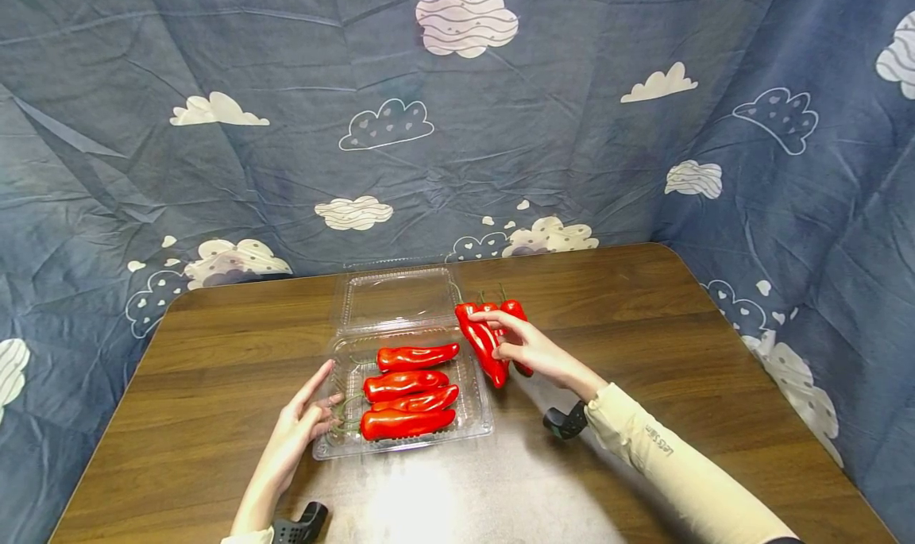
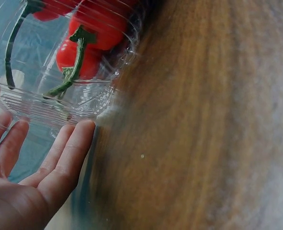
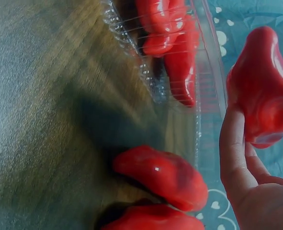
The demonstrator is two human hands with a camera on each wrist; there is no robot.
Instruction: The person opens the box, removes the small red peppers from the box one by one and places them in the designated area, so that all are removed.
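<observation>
My right hand (image 1: 534, 352) grips a long red pepper (image 1: 477, 339), raised above the table beside the container. In the right wrist view this pepper (image 3: 263, 81) is held up between fingers and thumb, its tip upward. Two more red peppers lie under and beside that hand, one (image 3: 163, 177) clearly showing below it. My left hand (image 1: 289, 433) is at the left side of a clear plastic clamshell container (image 1: 473, 413), its fingers extended. Fingertips (image 2: 86, 125) are right at the ribbed wall in the left wrist view. Inside, several red peppers (image 1: 407, 425) lie crosswise, green stems leftward.
The container's hinged clear lid (image 1: 396, 299) lies folded back toward the rear of the wooden table (image 1: 608, 306). Behind the table hangs a blue cloth (image 1: 286, 171) with cloud prints. Dark wrist devices (image 1: 566, 422) sit on both wrists.
</observation>
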